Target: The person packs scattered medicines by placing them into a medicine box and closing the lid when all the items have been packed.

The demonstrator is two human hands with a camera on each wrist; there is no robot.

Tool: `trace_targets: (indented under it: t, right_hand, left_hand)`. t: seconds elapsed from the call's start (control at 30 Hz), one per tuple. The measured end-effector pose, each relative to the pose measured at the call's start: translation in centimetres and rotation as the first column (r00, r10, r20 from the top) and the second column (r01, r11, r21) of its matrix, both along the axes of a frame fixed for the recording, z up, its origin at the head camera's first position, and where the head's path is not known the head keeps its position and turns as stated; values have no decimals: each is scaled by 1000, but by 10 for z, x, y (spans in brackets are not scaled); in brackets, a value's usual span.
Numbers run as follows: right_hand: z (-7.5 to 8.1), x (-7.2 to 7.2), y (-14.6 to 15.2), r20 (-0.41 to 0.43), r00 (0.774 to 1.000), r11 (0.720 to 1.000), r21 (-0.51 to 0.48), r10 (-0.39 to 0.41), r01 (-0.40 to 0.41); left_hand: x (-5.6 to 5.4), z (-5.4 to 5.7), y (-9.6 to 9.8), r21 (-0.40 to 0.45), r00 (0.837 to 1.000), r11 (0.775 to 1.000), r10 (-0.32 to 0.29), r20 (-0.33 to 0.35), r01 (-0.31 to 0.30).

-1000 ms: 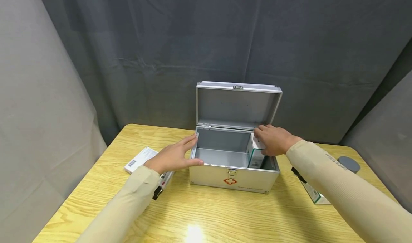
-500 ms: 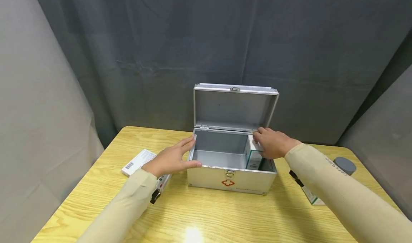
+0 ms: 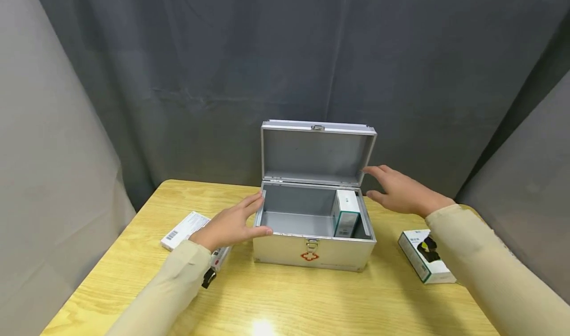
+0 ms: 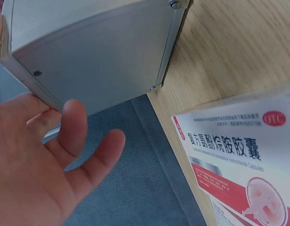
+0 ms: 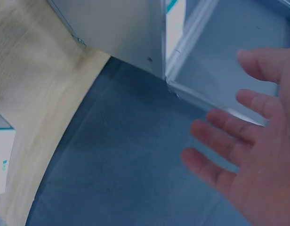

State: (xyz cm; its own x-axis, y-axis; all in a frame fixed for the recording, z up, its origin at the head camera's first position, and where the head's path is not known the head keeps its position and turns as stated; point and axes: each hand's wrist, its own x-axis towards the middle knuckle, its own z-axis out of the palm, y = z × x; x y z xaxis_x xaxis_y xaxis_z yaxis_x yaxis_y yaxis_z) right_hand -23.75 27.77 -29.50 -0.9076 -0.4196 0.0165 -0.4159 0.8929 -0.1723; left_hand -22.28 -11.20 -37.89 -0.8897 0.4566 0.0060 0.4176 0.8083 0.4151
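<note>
A metal first-aid case (image 3: 311,254) stands on the table with its lid (image 3: 317,153) raised. Inside, at the right end, a white and teal medicine box (image 3: 346,212) stands upright. My left hand (image 3: 231,224) rests against the case's left rim, thumb spread over the front edge. In the left wrist view, fingers (image 4: 95,162) of that hand are relaxed beside the case wall. My right hand (image 3: 401,190) hovers just right of the case, holding nothing. The right wrist view shows its fingers (image 5: 220,141) spread apart.
A white and green box (image 3: 416,259) with a dark picture lies right of the case, partly behind my sleeve. Left of the case lie a white box (image 3: 184,229) and a red-and-white capsule box (image 4: 239,155). A grey curtain (image 3: 222,78) hangs behind the table.
My right hand has let go of the white and teal box inside the case and moved right, out of it. The left hand has stayed at the left rim.
</note>
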Motion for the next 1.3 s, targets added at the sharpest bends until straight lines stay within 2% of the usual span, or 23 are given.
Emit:
trace_targets:
  t: [0.2,0.37,0.8,1.07,1.3]
  right_hand:
    - [-5,13,13,16,1000,999,-38,-22,22]
    - [2,19,26,5,999,997,-57,-44,44]
    - [13,26,44,-10,997,996,-32,-81,81]
    - [1,28,47,21,996,995,-41,-86,87]
    - [-5,21,53,48,997,998,-2,-59,59]
  left_hand:
    - [-1,-9,-4,8,1000,1000,6,1,-6]
    - [-6,-5,-3,12,1000,1000,-4,-10,4]
    - [-9,-8,-6,28,1000,1000,10,-24,-10]
    - [-7,-5,-7,12,1000,1000,10,-22,-10]
    - [-7,-3,-5,-2,1000,1000,9,-19,-9]
